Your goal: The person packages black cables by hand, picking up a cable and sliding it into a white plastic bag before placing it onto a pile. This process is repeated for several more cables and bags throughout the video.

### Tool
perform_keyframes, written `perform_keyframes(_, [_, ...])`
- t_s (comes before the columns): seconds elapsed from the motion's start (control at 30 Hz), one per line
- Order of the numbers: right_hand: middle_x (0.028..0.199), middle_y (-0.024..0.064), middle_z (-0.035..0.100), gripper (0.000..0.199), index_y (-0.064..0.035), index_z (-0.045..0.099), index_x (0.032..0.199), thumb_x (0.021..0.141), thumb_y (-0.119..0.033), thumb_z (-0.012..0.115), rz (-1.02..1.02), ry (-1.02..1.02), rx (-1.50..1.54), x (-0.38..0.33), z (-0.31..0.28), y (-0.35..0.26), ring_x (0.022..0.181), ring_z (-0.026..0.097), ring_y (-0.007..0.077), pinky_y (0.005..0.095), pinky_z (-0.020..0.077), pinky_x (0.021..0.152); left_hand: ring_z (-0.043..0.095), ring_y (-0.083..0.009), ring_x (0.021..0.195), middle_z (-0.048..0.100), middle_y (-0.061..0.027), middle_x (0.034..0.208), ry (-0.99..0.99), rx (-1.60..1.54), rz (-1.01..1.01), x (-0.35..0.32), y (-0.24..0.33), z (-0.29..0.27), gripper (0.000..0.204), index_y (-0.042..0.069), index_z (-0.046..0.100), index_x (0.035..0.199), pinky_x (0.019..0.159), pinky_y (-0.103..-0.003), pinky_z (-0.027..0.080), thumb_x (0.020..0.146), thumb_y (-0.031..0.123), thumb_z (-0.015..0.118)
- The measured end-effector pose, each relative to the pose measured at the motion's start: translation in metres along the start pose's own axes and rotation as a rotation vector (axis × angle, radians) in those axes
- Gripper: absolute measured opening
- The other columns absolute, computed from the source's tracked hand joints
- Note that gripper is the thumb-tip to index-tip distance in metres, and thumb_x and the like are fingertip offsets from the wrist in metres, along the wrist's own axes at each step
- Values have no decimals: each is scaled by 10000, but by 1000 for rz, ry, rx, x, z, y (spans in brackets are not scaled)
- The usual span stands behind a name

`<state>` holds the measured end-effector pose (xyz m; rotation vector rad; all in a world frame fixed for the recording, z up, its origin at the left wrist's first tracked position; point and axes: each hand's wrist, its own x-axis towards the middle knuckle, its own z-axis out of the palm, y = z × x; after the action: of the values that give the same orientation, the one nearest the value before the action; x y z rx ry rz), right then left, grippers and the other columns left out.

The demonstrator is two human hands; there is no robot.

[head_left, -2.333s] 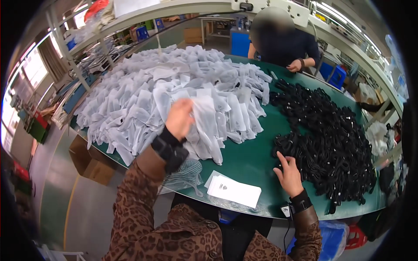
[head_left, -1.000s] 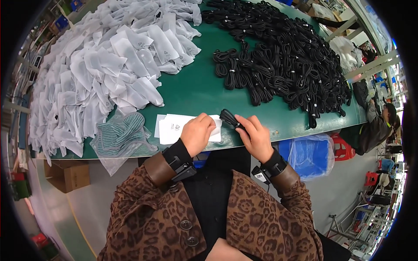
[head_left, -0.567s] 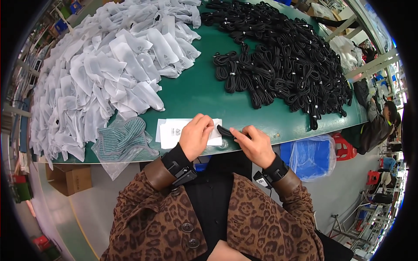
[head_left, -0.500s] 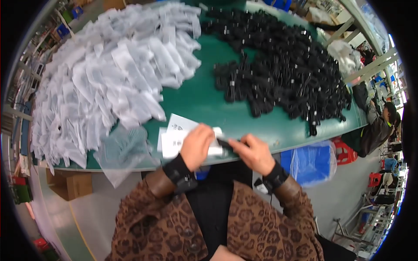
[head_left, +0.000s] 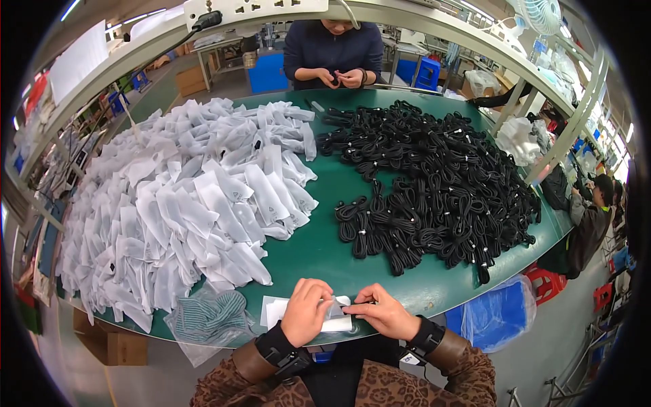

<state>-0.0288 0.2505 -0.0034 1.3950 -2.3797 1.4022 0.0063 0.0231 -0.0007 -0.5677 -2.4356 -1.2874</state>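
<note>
My left hand [head_left: 307, 313] and my right hand [head_left: 383, 313] meet at the near edge of the green table [head_left: 319, 244]. The left hand pinches a small translucent white bag [head_left: 337, 311]. With its fingertips at the bag's mouth, the right hand grips a dark coiled cable [head_left: 354, 309], most of it hidden by the fingers. Under both hands lies a flat white stack of bags [head_left: 274, 313]. A big heap of filled white bags [head_left: 190, 203] covers the table's left half. Several black cable bundles [head_left: 434, 176] are piled on the right half.
A clear bag with a striped mesh inside [head_left: 210, 319] hangs over the front edge at the left. A co-worker [head_left: 332, 47] handles a cable at the far side. A blue bin [head_left: 495, 319] and a cardboard box [head_left: 122, 347] stand below the table. Another person [head_left: 590, 220] sits at the right.
My left hand came back from the white heap and my right from the black pile; both now meet at the front edge with bag and cable. My view has tilted up.
</note>
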Motion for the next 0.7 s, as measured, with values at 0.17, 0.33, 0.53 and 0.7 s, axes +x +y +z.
perform_keyframes(0.17, [1055, 107, 582, 378, -87, 687, 1171, 819, 48, 712, 58, 0, -6, 8, -2, 6, 853, 610, 219, 282, 518, 767, 557, -322, 952, 605, -121, 1036, -4, -37, -29, 8, 6, -6, 146, 33, 543, 892, 855, -383, 458, 808, -30, 644])
perform_keyframes(0.33, [1144, 146, 554, 465, -90, 610, 1257, 821, 33, 715, 394, 158, 279, 25, 12, -8, 842, 624, 218, 299, 527, 755, 582, -251, 1023, 603, -112, 1099, 23, -394, -189, 11, 7, -12, 85, 17, 551, 918, 910, -356, 469, 888, 19, 631])
perform_keyframes(0.53, [1184, 182, 547, 433, -48, 576, 1266, 856, -57, 714, 171, 139, -242, 55, -19, 16, 879, 639, 254, 331, 537, 774, 596, -154, 1040, 606, -105, 1188, 251, -1048, -406, 32, -4, -97, 149, 1, 588, 1070, 897, -288, 494, 998, 126, 548])
perform_keyframes(0.7, [1074, 168, 559, 366, -45, 614, 1174, 865, -206, 724, 135, 79, -603, 64, -18, 80, 871, 611, 298, 382, 534, 742, 612, -201, 1099, 629, -94, 1193, 618, -439, -330, 48, -50, -176, 294, -3, 553, 1271, 953, -332, 472, 1012, 134, 526])
